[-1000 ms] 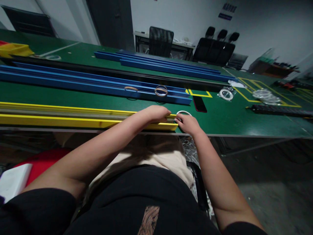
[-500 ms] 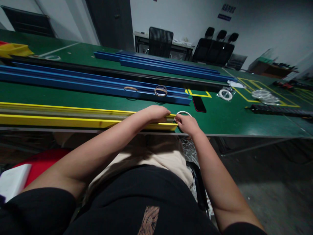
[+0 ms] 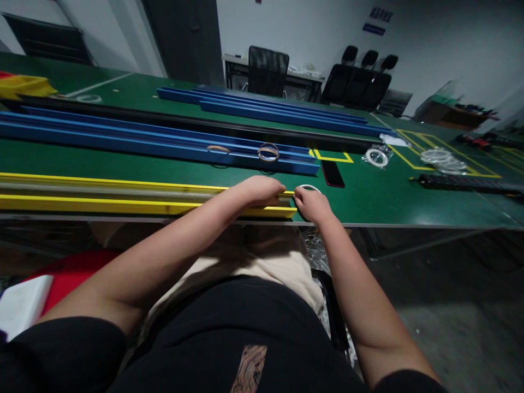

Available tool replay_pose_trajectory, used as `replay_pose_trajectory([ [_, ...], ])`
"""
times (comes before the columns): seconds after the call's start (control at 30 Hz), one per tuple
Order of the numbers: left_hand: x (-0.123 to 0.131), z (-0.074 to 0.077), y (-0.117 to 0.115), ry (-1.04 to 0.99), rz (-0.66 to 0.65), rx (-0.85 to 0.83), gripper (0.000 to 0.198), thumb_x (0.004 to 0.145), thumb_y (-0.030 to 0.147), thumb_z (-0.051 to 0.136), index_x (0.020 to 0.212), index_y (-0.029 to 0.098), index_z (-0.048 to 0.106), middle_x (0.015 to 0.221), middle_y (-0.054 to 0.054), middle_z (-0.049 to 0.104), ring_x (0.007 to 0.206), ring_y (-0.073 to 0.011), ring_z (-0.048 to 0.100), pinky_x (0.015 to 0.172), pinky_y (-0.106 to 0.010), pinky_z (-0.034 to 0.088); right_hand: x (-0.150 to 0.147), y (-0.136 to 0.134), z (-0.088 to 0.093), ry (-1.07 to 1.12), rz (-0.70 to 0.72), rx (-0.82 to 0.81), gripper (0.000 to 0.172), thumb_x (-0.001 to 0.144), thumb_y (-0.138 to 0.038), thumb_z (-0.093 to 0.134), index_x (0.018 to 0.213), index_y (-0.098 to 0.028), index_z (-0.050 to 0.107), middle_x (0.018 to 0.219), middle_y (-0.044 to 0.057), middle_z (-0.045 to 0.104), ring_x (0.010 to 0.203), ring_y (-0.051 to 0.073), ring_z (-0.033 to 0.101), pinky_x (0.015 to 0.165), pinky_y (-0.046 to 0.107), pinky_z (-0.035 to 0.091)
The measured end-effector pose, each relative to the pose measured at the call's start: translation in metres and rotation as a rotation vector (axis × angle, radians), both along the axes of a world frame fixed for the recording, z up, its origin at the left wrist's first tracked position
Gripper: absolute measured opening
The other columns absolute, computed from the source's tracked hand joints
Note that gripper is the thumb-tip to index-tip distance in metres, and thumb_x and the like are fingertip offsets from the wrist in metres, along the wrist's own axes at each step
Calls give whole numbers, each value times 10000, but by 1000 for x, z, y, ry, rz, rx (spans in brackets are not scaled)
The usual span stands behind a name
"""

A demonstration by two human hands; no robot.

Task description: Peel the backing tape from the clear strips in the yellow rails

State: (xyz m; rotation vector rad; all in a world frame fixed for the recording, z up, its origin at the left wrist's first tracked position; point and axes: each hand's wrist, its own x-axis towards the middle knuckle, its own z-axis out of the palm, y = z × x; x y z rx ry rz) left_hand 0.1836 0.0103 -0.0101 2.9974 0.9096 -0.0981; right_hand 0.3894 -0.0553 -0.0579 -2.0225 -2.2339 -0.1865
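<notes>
A long yellow channel (image 3: 123,204) with a grey strip inside lies along the near edge of the green table (image 3: 388,196). My left hand (image 3: 257,191) rests on its right end, fingers curled over the top edge and gripping it. My right hand (image 3: 313,206) is closed at the channel's end face, beside a white tape roll (image 3: 309,188) that peeks out behind the knuckles. What its fingertips pinch is hidden.
Blue channels (image 3: 164,144) lie further back, with two tape rolls (image 3: 268,152) on them. A dark phone (image 3: 332,173), bagged white rolls (image 3: 377,157) and a black strip (image 3: 466,183) sit to the right. Office chairs (image 3: 268,71) stand behind the table.
My right hand has crept slightly left toward the channel's end, covering more of the white roll. The left hand has stayed put.
</notes>
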Motion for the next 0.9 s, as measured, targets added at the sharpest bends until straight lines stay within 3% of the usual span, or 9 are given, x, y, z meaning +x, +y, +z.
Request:
replay_pose_trajectory([
  [0.33,3,-2,6,27,6,-45,299,818,384,555,1047,238,679,1033,-86,753,872,-232,698,644,-279,428,9,-3,-6,296,15,124,382,1002,-423,392,1235,-266,650,1106,80,735,964,258,658,793,351,464],
  [0.57,4,-3,8,38,5,-40,331,813,400,549,1061,233,691,1038,-100,751,866,-243,696,634,-293,422,12,-2,-8,374,-48,177,553,960,-365,445,1496,-231,428,1120,108,728,908,289,677,782,394,495],
  [0.77,3,-5,9,36,25,-37,339,826,400,549,1082,240,703,1051,-98,753,879,-243,698,670,-292,444,14,1,-12,393,-53,208,515,945,-389,503,1420,-191,478,1169,133,725,1017,313,677,841,404,489],
  [0.9,2,-6,10,35,27,-47,357,822,419,558,1094,241,706,1064,-97,753,895,-247,698,682,-291,455,16,3,-14,386,30,241,432,967,-370,481,1353,-178,520,1188,147,722,1132,292,643,982,439,428],
])
